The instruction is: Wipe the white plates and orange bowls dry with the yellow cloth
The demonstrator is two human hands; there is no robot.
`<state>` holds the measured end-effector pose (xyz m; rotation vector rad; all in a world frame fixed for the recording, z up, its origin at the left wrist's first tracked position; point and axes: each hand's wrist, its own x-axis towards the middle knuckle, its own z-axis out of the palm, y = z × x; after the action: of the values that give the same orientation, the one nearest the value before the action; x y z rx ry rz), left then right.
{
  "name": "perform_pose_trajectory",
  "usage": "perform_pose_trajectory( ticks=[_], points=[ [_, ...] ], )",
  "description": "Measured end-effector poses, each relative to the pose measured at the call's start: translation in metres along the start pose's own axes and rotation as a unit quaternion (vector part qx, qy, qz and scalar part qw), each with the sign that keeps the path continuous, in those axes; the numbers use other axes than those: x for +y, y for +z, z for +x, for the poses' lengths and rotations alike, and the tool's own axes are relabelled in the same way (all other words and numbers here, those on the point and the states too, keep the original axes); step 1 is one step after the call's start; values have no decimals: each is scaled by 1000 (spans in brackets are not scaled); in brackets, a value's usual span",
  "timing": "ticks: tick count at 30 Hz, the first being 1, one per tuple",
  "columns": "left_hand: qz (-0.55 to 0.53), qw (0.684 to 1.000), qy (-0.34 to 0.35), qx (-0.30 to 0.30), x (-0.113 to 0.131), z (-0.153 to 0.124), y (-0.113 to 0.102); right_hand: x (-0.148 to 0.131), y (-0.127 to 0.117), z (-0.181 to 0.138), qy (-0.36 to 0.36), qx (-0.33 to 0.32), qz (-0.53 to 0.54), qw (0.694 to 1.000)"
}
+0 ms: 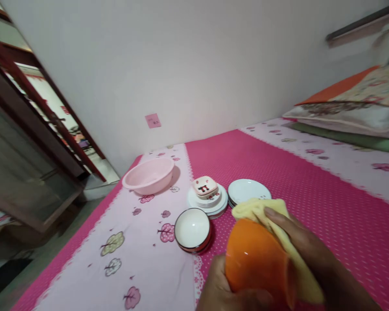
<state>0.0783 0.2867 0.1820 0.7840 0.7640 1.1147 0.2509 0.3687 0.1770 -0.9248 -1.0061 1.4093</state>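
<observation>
My left hand grips an orange bowl from below at the bottom centre of the view. My right hand presses a yellow cloth against the bowl's right side, fingers closed over the cloth. Just beyond stand a white bowl with a red rim, a stack of white plates with a small patterned square dish on top, and a second stack of white plates.
Everything rests on a bed with a pink dotted sheet. A pink plastic basin sits near the far left corner. Pillows lie at the right. A wooden door frame stands at the left beyond the bed's edge.
</observation>
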Motion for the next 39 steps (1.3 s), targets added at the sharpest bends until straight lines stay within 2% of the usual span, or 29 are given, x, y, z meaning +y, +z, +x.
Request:
perform_pose_trajectory(
  ticks=[2,4,7,9,11,13,16,17,19,24,27,29,33,36,39],
  points=[
    [-47,998,48,14,-2,9,2,-7,-2,9,28,0,23,999],
    [-117,990,59,47,-3,13,1,-13,-4,11,19,3,37,999],
    [-180,980,48,72,-2,16,-3,-22,2,1,-32,5,17,999],
    [-195,976,55,80,0,16,-5,-30,11,-13,-70,-21,-32,997],
    [-199,975,61,78,0,17,-7,-36,22,-27,-140,-65,-120,981],
    [-201,974,73,67,-3,18,-8,-38,34,-38,-263,-100,-238,930],
    [-222,969,101,46,-8,21,-9,-32,46,-44,-429,-117,-382,810],
    [-232,966,109,40,-9,22,-9,-28,48,-42,-453,-115,-413,781],
    [-247,962,114,32,-10,22,-10,-21,48,-35,-463,-96,-450,758],
    [-270,957,100,16,-5,18,-18,-14,34,-14,-424,-14,-445,789],
    [-284,952,109,-25,-2,17,-24,-23,30,-15,-407,-49,-426,806],
    [-287,949,118,-60,0,17,-26,-32,28,-20,-398,-80,-428,807],
    [-303,936,137,-114,-1,19,-29,-45,25,-33,-429,-104,-450,776],
    [-301,937,154,-87,-2,21,-27,-47,21,-40,-439,-108,-449,770],
    [-277,950,144,-5,-1,19,-16,-47,20,-43,-423,-117,-418,795]
  ],
)
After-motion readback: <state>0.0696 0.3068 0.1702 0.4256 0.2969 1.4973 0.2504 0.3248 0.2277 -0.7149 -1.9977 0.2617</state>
